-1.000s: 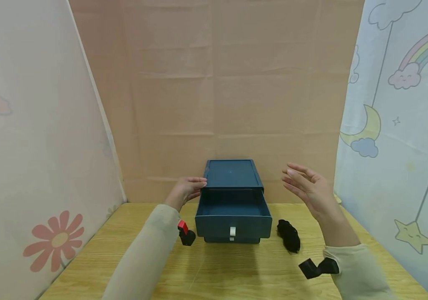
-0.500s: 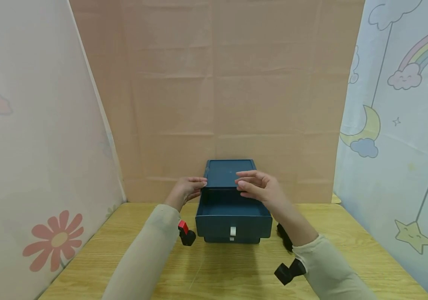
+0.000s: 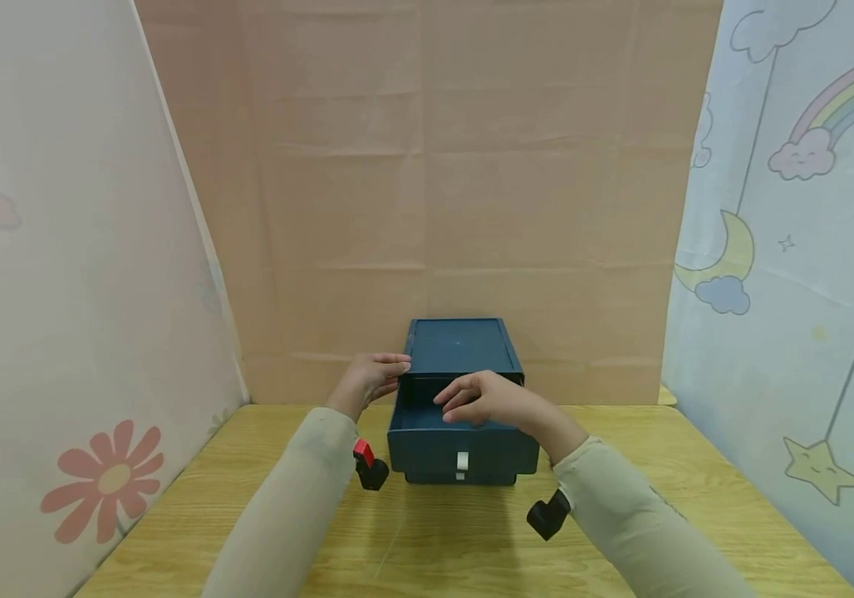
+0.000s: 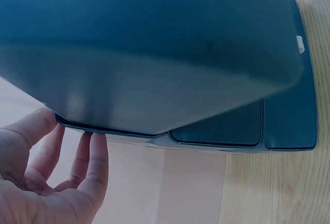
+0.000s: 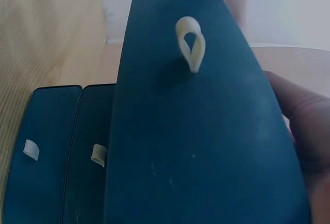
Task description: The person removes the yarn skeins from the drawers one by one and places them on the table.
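A dark blue drawer cabinet (image 3: 460, 345) stands on the table with its top drawer (image 3: 427, 453) pulled out. My left hand (image 3: 369, 380) grips the cabinet's upper front left edge. In the left wrist view, the thumb and fingertips of that left hand (image 4: 67, 167) meet the cabinet's edge below the drawer. Over the pulled-out drawer's inside is my right hand (image 3: 490, 400), fingers loosely bent and holding nothing. The right wrist view shows the drawer front (image 5: 201, 141) with its pale loop pull (image 5: 191, 44), and part of my right hand (image 5: 309, 126) beyond its rim.
Lower drawers (image 5: 49, 147) with small pale pulls stay pushed in. The wooden table (image 3: 285, 515) is bounded by a tan sheet (image 3: 427, 208) behind and printed white panels (image 3: 83, 291) at the sides. My right forearm (image 3: 636, 515) crosses over the table's right part.
My right hand has come from the right, across to the cabinet, and down over the drawer. The black bundle on the right is now hidden behind that arm. My left hand has stayed put.
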Demonstrator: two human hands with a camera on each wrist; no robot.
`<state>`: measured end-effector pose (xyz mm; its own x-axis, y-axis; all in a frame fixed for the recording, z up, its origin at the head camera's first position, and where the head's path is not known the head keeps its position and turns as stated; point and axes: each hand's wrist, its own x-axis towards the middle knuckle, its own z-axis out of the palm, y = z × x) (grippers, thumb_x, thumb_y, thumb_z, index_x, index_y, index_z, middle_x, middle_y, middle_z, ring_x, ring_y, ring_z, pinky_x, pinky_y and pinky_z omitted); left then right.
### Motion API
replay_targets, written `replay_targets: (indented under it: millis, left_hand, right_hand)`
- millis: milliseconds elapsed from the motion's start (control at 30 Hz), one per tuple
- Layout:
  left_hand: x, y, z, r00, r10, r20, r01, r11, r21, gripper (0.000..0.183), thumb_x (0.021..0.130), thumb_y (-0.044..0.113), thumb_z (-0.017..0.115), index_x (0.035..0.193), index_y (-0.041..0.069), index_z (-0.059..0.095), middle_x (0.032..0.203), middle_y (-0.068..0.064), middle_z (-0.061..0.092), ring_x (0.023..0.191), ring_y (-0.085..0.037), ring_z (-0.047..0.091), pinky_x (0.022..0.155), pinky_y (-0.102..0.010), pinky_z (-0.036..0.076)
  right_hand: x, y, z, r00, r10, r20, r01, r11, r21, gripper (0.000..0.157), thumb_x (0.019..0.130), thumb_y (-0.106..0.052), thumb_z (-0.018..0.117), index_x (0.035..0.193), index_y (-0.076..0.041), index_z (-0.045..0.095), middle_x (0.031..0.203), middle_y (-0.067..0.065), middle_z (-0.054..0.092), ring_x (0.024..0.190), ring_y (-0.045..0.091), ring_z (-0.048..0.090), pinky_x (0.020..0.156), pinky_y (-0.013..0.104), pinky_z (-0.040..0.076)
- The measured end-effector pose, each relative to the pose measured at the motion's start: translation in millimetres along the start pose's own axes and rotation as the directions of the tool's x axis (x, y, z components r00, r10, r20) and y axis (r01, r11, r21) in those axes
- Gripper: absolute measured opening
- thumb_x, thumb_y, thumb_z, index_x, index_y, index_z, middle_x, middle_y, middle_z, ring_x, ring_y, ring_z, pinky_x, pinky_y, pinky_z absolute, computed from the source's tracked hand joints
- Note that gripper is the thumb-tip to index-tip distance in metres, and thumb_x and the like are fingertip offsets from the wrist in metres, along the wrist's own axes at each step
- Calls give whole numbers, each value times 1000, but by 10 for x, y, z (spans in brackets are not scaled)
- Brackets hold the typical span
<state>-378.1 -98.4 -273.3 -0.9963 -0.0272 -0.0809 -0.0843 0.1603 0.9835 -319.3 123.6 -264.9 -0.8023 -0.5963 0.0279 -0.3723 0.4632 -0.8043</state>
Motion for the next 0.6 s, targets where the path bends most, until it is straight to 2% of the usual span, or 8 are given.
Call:
replay_targets:
  millis: [233,433,600]
  left_hand:
    - [-6,-1,-3,1000,11,3,-11,1000,-2,24,93,17,66,114,7,70,121,-13,65,101,-24,63,99,-35,50]
    - [-15,1,5,1000,8,7,-8,1000,-5,24,93,17,66,114,7,70,121,-13,66,98,-22,63,97,-34,51]
    - [-13,3,0,1000,6,7,-6,1000,-14,23,92,16,66,114,8,71,119,-11,67,94,-19,65,91,-31,54]
  right_hand:
    - [59,-10,20,991,99,88,-90,991,-103,24,95,-10,60,117,-9,69,121,7,66,112,24,62,101,46,48]
    - [82,-40,6,974,178,138,-157,976,-153,26,93,-4,59,117,-10,69,122,8,65,115,25,60,103,48,45]
    - [110,-25,-10,963,209,168,-179,968,-177,27,93,-6,61,118,-10,68,124,10,65,116,25,59,103,47,46]
